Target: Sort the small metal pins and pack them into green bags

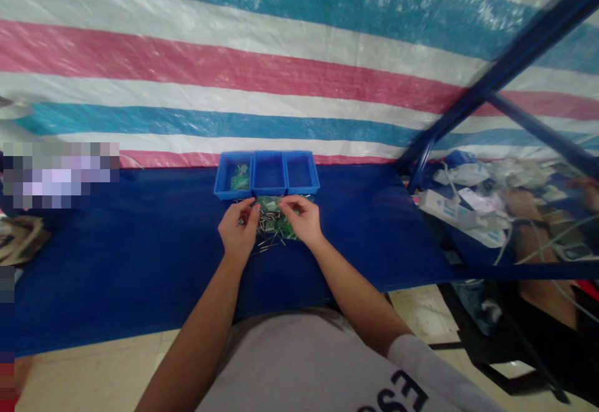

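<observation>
Between my two hands a small green plastic bag (268,202) is stretched, just in front of the blue bins. My left hand (238,226) is closed in a pinch at its left edge. The thumb and fingers of my right hand (303,217) pinch its right edge. Below the bag lies a loose pile of thin metal pieces (267,220), like pins or nails, too small to name surely. More green bags (286,228) lie among them, partly covered by my right hand. Several green bags with pieces (240,180) rest in the left bin.
Three joined blue bins (269,173) stand at the back of the blue table (140,250). Behind them hangs a striped tarp (262,81). A blue metal frame (468,103) rises at the right. Past it are a white power strip (449,209), cables and another person's arm (531,243).
</observation>
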`<state>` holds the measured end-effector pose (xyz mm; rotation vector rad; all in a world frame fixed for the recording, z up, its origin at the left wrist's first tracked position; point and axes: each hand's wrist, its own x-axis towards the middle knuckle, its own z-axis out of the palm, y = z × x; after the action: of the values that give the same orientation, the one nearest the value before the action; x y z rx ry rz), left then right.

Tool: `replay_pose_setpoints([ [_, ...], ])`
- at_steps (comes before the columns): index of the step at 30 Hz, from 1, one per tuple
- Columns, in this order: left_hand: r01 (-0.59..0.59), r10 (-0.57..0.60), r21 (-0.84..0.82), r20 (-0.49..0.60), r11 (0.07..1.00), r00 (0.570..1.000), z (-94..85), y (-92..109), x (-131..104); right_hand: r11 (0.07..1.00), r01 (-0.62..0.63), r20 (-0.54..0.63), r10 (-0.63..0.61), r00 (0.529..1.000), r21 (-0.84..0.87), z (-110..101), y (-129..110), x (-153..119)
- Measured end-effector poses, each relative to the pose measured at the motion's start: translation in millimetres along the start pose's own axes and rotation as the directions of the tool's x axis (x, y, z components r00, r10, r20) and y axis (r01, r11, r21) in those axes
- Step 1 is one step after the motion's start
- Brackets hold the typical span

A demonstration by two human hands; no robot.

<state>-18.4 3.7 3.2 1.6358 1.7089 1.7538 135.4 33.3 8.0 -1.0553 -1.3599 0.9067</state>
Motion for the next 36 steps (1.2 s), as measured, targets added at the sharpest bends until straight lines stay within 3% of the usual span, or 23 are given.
replay_pose_setpoints([
  [12,-0.095,0.093,0.033,0.061,0.995,0.994,-2.0,4.3,0.6,1.000,0.009,0.029,-0.009,1.000,0.017,-0.3,-5.2,-0.8],
  [22,-0.006,0.006,0.003,0.065,1.000,0.998,0.2,2.6,-3.5,0.999,0.000,0.001,0.000,1.000,0.034,0.9,-0.7,0.1],
  [28,0.094,-0.092,-0.028,0.068,0.995,0.993,0.6,9.6,-4.3,0.996,0.090,0.000,-0.090,0.996,0.002,-1.4,-4.6,0.5],
  [33,0.093,-0.072,-0.158,0.134,0.983,0.988,-2.0,6.4,-6.7,0.997,-0.015,0.025,0.013,1.000,0.080,-1.3,-3.3,-1.0],
  [36,0.097,-0.080,-0.158,0.110,0.983,0.991,-3.2,1.5,-7.4,0.990,-0.016,0.060,0.007,0.998,0.143,-1.3,-3.5,-0.8],
])
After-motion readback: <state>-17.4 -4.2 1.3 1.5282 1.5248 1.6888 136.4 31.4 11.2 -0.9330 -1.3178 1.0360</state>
